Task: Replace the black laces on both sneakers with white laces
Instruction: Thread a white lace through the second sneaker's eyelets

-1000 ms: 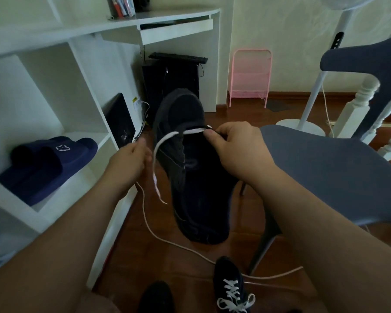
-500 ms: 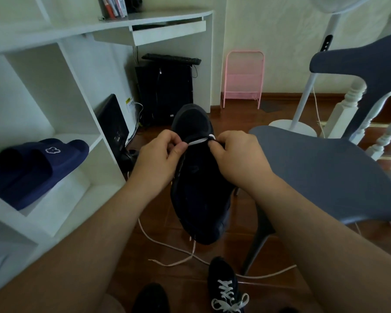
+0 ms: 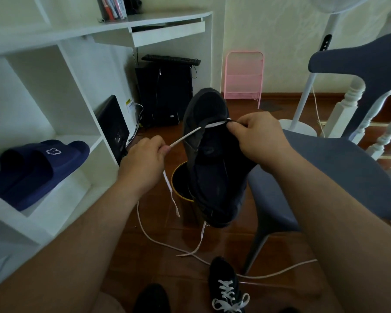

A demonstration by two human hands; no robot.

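The step in hand seems to be the threading of the first eyelets on the second sneaker (image 3: 215, 154) — it is held up in the air, toe away from the person, above the floor (image 3: 280, 249), with no black lace visible on it. The right hand (image 3: 261, 136) grips its upper edge and pinches the white lace (image 3: 212, 125) there, the left hand (image 3: 145, 157) is closed on the same lace and draws it out to the side; next, I think, both ends must be made equal before crossing. I count two sneakers — the finished sneaker (image 3: 226, 288) lies on the floor near the bottom edge of the view, already with white lacing — and two hands.
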